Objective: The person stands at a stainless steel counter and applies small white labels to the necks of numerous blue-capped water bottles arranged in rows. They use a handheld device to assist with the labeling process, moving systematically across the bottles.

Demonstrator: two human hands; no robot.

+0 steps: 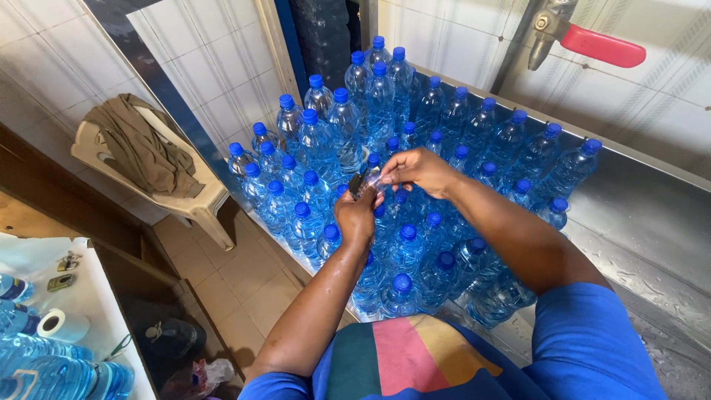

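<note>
Shirt: blue with colour blocks, at 6 o'clock.
Left hand: fingers pinching a small clear wrapper over the centre bottles.
Right hand: pinching the same wrapper from 3 o'clock.
Bottles: blue-capped, crowded on a wet metal counter.
Chair: at 9 o'clock.

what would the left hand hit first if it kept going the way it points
Most likely the right hand: the left hand points up and away toward it, both pinching a small clear piece. Past that stand blue-capped water bottles, though depth is unclear.
</note>
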